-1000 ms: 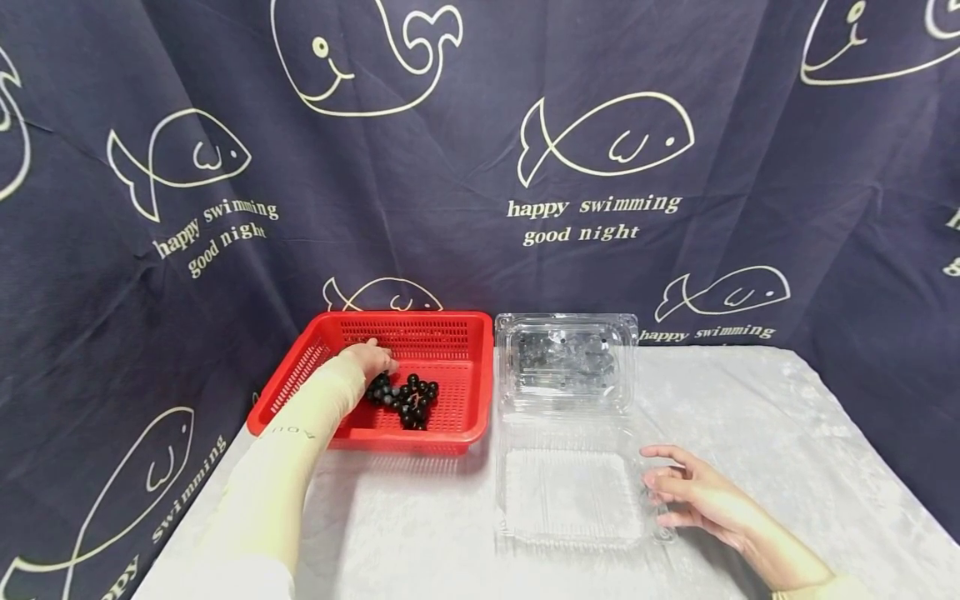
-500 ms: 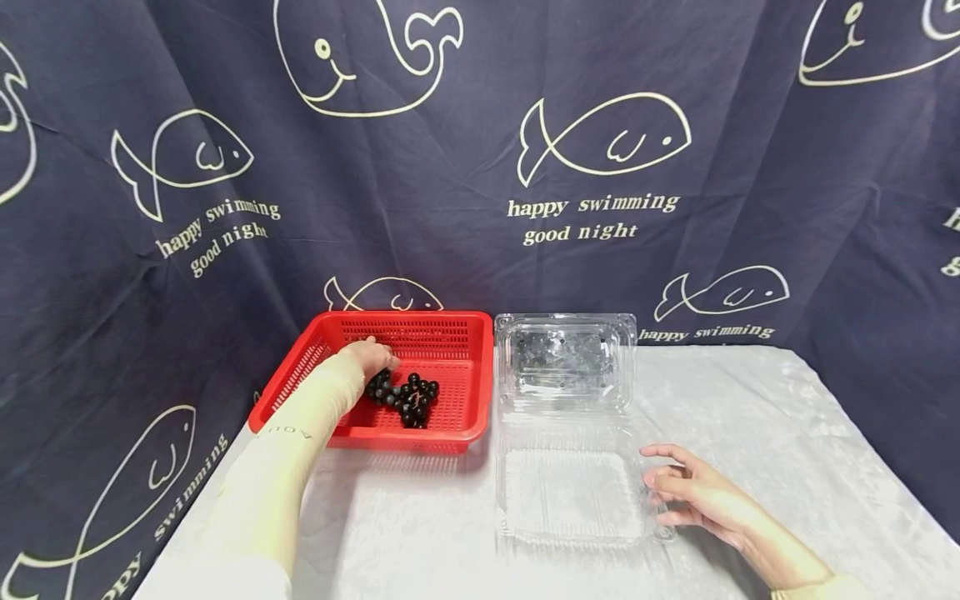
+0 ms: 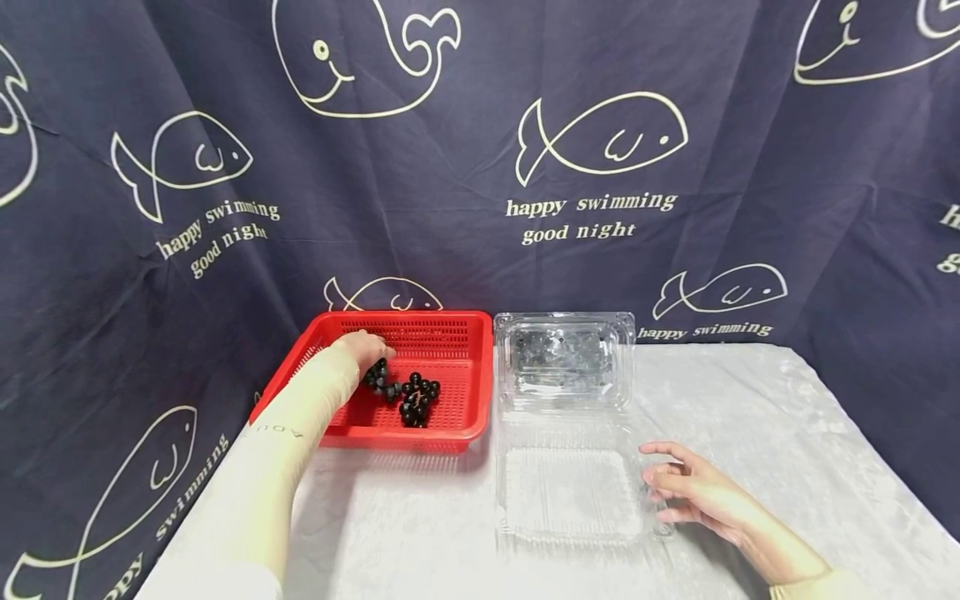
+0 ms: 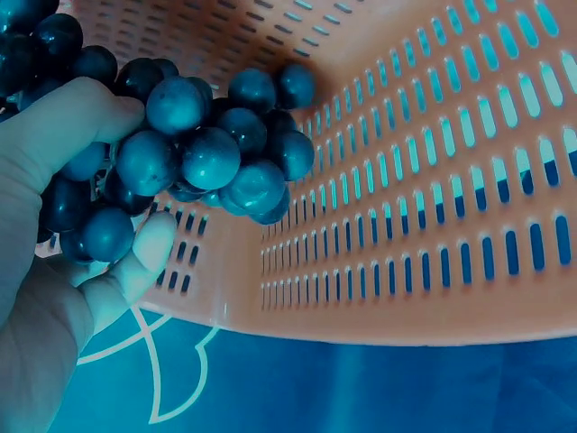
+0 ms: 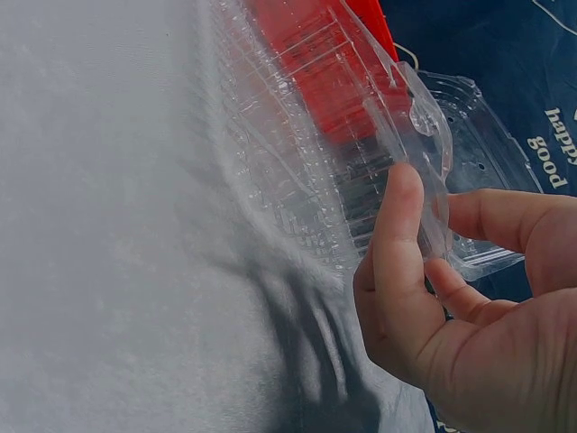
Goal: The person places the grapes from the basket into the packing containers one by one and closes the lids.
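Note:
Inside the red plastic basket [image 3: 480,392], my left hand [image 3: 362,350] grips a bunch of dark grapes [image 3: 377,382]. The left wrist view shows thumb and fingers around that bunch [image 4: 212,158], close to the slotted basket wall [image 4: 433,216]. Another grape bunch [image 3: 418,402] lies on the basket floor just to the right. My right hand [image 3: 697,493] is at the right edge of a clear plastic clamshell box [image 3: 573,492], which stands with its lid opened away. In the right wrist view, fingers on both sides pinch the box's rim [image 5: 431,212].
The clamshell's lid [image 3: 566,358] leans back behind its base, beside the basket. A pale cloth [image 3: 765,425] covers the table. Behind it hangs a dark blue curtain [image 3: 465,175] printed with fish and words.
My left hand has risen slightly toward the back of the basket with its grapes, and a gap to the other bunch now shows. The right hand and clamshell stay in place.

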A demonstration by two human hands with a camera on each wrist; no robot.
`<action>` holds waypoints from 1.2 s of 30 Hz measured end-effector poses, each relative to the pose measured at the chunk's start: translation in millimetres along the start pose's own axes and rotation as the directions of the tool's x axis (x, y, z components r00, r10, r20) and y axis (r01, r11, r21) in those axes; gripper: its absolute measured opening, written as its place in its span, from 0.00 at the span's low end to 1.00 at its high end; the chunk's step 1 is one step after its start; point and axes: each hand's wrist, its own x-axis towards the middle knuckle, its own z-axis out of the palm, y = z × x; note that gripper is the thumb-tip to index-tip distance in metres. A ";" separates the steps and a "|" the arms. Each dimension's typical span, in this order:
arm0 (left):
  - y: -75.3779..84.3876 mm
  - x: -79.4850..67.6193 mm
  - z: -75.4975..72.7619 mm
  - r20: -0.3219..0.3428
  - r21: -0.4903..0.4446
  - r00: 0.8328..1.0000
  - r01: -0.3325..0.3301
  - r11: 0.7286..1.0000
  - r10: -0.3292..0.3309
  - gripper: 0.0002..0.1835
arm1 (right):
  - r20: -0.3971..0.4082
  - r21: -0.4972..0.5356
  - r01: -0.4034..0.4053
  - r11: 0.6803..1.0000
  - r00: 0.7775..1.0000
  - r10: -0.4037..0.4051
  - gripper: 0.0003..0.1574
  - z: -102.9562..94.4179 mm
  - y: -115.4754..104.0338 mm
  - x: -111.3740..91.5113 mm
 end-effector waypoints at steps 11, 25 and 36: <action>-7.2 -10.6 -13.7 -0.029 0.064 1.000 -0.010 0.998 0.012 0.37 | -0.007 -0.006 -0.006 1.000 1.000 0.006 0.22 0.8 -6.8 1.4; -6.6 -18.4 -24.6 -0.147 0.055 0.986 -0.068 0.996 0.075 0.30 | -0.004 -0.017 0.000 1.000 1.000 0.000 0.23 -3.0 -9.2 1.0; 8.7 -24.4 -35.4 -0.146 0.050 0.981 -0.119 0.992 0.125 0.28 | 0.021 0.000 0.012 1.000 1.000 -0.012 0.22 -1.1 -6.6 1.1</action>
